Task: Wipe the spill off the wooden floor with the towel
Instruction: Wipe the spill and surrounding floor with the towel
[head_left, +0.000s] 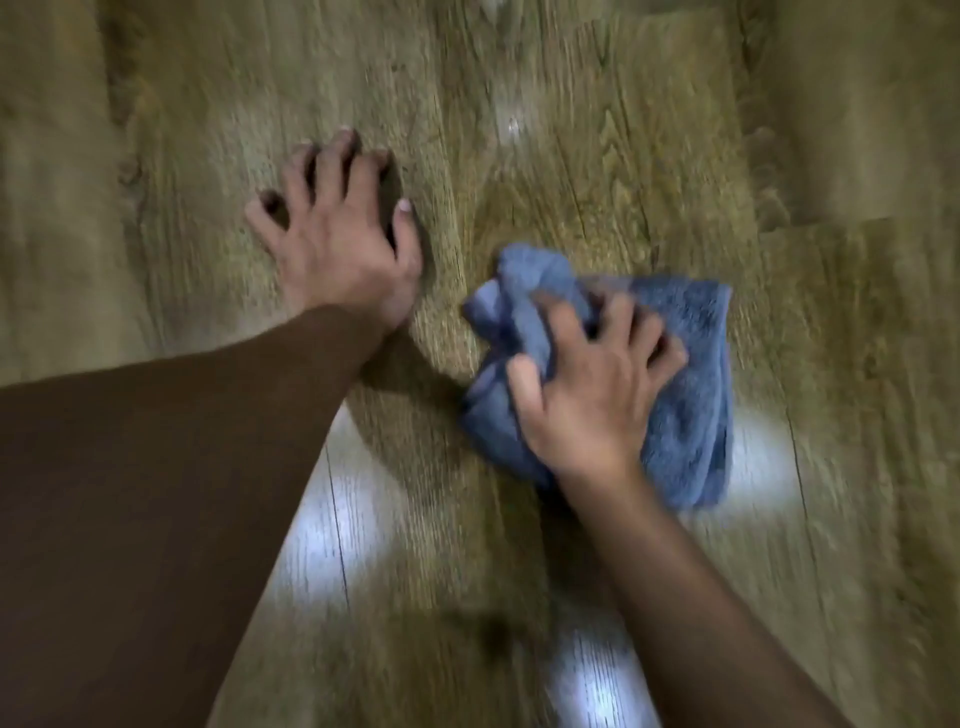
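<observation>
One head-worn camera looks steeply down, close over the wooden floor (597, 156).

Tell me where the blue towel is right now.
In the head view, the blue towel lies bunched on the wooden floor, right of centre, gripped by the right hand.

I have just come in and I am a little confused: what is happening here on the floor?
A person is cleaning the wooden floor. The right hand grips a bunched blue towel and presses it on the boards. The left hand rests on the floor with spread fingers, as support. The picture is blurred, so no spill shows clearly.
</observation>
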